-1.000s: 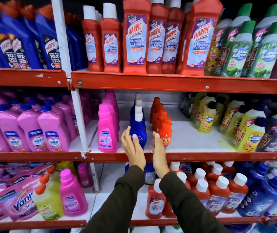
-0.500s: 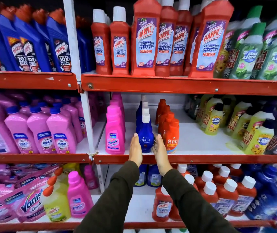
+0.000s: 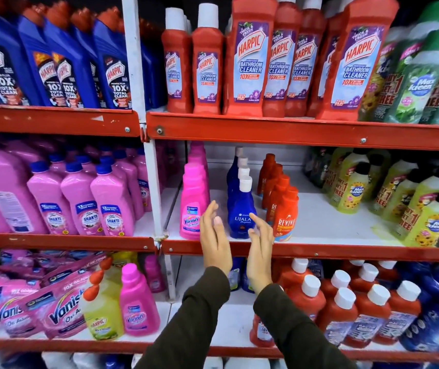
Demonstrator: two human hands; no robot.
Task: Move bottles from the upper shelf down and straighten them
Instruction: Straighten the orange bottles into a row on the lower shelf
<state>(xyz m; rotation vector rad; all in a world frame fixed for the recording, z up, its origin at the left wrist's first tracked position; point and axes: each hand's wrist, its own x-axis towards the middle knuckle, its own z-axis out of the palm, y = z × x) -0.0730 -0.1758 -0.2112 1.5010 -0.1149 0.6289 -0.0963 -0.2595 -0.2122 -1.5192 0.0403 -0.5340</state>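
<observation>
On the middle shelf (image 3: 319, 250) a row of blue Ujala bottles (image 3: 240, 211) with white caps stands upright, front one at the shelf edge. My left hand (image 3: 214, 235) and my right hand (image 3: 259, 243) hover on either side of that front bottle, fingers apart, a small gap from it. A row of pink Vanish bottles (image 3: 193, 206) stands to its left, orange Revive bottles (image 3: 285, 214) to its right. Red Harpic bathroom cleaner bottles (image 3: 250, 62) fill the upper shelf (image 3: 292, 129).
Blue Harpic bottles (image 3: 61, 67) sit at upper left, pink Shakti bottles (image 3: 79, 198) at middle left, green and yellow Max Kleen bottles (image 3: 412, 201) at right. Red white-capped bottles (image 3: 346, 312) and Vanish pouches (image 3: 40, 307) crowd the lower shelf. A white upright post (image 3: 143, 155) divides the bays.
Both hands clasped the front Ujala bottle half a second ago; now they have drawn back and opened, letting it go. The bottle stands at the shelf edge.
</observation>
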